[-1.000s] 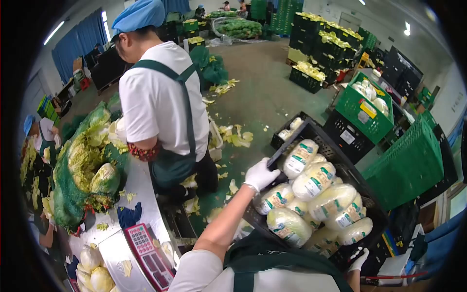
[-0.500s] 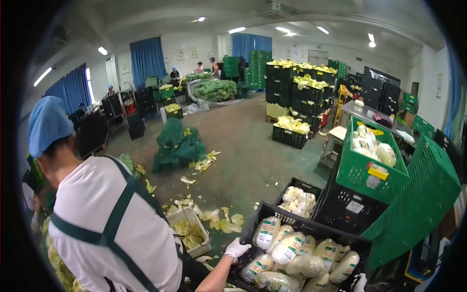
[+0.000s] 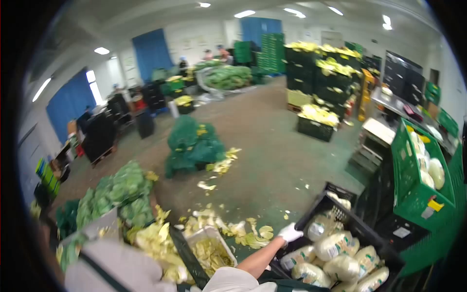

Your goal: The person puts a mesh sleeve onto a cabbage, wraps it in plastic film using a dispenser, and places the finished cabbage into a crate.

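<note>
My left hand (image 3: 291, 233), in a white glove, is closed over the left rim of a black plastic crate (image 3: 370, 227). The crate is tilted in the view at the lower right. Inside lie several pale napa cabbages (image 3: 335, 245) wrapped in clear film with printed labels. My right hand is out of sight. Beyond the far rim, part of another black crate (image 3: 335, 187) shows with wrapped cabbages in it. Left of my forearm stands a white bin (image 3: 224, 239) full of yellowish leaves.
A co-worker's back (image 3: 116, 267) is at the lower left, near heaped green cabbages (image 3: 121, 192). Loose leaves (image 3: 243, 231) litter the floor. A green crate (image 3: 413, 194) of wrapped cabbages sits on black crates at right. A green net sack (image 3: 192, 146) and stacked leaf crates (image 3: 316, 80) stand farther off.
The view has swung and tilted, and the black crate appears farther right. My left hand stays on its rim; my right hand has left view. The co-worker's body now shows lower, head out of view.
</note>
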Demonstrator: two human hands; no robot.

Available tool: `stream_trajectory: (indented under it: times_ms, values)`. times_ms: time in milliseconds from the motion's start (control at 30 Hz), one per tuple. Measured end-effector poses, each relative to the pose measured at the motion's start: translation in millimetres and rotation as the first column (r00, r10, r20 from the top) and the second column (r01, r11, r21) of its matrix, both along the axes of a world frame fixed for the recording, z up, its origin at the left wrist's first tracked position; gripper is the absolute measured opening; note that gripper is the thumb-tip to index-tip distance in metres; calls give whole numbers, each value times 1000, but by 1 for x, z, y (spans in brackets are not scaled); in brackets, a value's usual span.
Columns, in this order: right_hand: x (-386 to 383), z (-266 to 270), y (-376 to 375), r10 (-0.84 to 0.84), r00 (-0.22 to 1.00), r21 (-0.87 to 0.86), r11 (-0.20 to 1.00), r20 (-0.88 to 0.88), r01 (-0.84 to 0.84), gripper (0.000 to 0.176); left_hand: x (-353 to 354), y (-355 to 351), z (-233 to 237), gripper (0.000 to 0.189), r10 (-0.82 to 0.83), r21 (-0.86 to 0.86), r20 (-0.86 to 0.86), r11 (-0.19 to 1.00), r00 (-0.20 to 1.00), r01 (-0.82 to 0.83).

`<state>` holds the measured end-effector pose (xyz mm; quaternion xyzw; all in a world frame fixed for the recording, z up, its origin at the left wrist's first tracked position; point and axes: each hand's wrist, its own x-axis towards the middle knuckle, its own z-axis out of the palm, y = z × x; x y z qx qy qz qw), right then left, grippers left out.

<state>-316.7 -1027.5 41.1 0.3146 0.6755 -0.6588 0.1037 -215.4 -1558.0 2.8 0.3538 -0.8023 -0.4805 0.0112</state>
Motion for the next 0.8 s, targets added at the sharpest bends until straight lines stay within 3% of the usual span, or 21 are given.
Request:
stream_trajectory:
  times_ms: [33, 67, 100, 167, 233, 267, 433, 467, 500, 567, 633, 700, 800]
  values:
    - [3, -3, -10, -8, 1000, -62, 998, -8, 8, 28, -14, -9, 33, 55, 3, -14, 6, 1000, 1000, -3]
    - [14, 3, -31, -115, 989, 35, 992, -90, 119, 30, -35, -26, 44, 52, -43, 30, -9, 999, 999, 44]
    - [14, -11, -11, -44, 998, -86, 995, -46, 40, 24, -56, -43, 51, 49, -90, 69, -23, 993, 996, 91]
    - [20, -54, -19, -269, 958, -218, 945, -103, 242, 34, -98, -74, 56, 43, -160, 144, -46, 976, 986, 165]
    - [48, -23, -65, -230, 966, -213, 956, -114, 203, 35, -143, -105, 36, 41, -355, -30, -97, 935, 930, 354]
    - [55, -28, -73, -314, 941, -228, 932, -128, 280, 34, -147, -107, 72, 45, -395, -29, -65, 918, 916, 394]
    - [72, -13, -147, -530, 839, -145, 846, -121, 513, 34, -219, -136, 7, 51, -542, -2, -166, 836, 824, 549]
    - [68, -45, -134, -567, 820, -101, 823, -77, 559, 35, -239, -143, -9, 50, -572, 18, -114, 816, 812, 578]
    - [68, -40, -150, -594, 800, -16, 803, -84, 595, 36, -255, -153, -19, 50, -626, 120, 12, 775, 780, 621]
    - [76, -57, -144, -587, 805, -117, 808, -87, 577, 34, -268, -162, -35, 45, -570, 137, -30, 811, 821, 569]
    - [78, -23, -181, -658, 749, 8, 751, -81, 661, 32, -271, -159, 18, 40, -552, 315, 31, 797, 833, 516]
    - [75, 4, -209, -653, 754, 110, 746, -79, 657, 29, -285, -156, 37, 37, -585, 395, 97, 765, 806, 508]
    - [89, -14, -225, -756, 654, 51, 652, -30, 756, 31, -315, -164, 13, 33, -651, 412, 55, 705, 757, 577]
